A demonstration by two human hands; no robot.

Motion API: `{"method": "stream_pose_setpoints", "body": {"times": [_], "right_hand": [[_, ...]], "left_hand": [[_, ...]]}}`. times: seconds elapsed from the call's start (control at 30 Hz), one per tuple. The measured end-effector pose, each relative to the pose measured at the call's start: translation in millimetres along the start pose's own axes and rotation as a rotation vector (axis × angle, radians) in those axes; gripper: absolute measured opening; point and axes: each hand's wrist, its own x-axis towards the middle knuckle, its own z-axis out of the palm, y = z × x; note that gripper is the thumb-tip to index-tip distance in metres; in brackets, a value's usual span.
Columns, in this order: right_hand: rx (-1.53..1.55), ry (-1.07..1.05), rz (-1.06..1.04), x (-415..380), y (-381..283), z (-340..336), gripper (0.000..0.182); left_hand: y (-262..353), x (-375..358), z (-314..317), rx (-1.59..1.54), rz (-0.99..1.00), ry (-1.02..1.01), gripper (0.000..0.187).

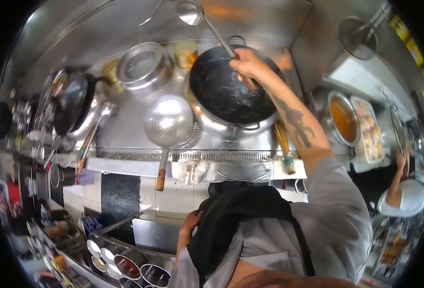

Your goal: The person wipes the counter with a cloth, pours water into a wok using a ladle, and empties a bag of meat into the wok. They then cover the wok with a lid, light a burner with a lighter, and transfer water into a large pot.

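Observation:
Over the large black wok (207,91), my right hand (245,65) is closed around the handle of a metal ladle (190,13), whose bowl is raised at the top, left of the wok. Liquid and some steam or shine show in the wok. My left hand (191,221) is down by my side at the black apron (216,216); its fingers are too small to make out. A perforated strainer (168,117) with a wooden handle lies on the steel counter left of the wok.
A metal pot (142,67) stands behind the strainer. A bamboo brush (285,149) lies right of the wok. At the right are a bowl of orange liquid (342,117), a tray of food (368,129) and another person (406,197). Containers (128,266) stand at lower left.

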Motion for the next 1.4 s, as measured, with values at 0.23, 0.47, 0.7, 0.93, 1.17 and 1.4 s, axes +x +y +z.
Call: {"method": "stream_pose_setpoints", "body": {"times": [0.23,0.47,0.7,0.93,1.17,1.4], "right_hand": [[-0.152,-0.063,-0.059,151,15,170,0.017],[0.158,-0.345,0.215,182,3,271,0.018],[1.522,-0.731,0.591,173,-13,209,0.031],[1.575,-0.789,0.405,58,-22,85,0.037],[1.475,-0.597,0.432,-67,-1,-30,0.042],[0.722,-0.084,0.540,-139,15,-82,0.030]], "left_hand": [[-77,-19,35,-0.281,-0.183,0.073,0.053],[-136,-33,84,-0.427,-0.206,0.150,0.053],[-156,-7,79,-0.423,-0.147,0.161,0.054],[-137,28,42,-0.053,-0.107,0.087,0.057],[-85,55,25,-0.028,-0.003,-0.036,0.058],[-53,77,30,0.044,0.040,-0.136,0.059]]}}
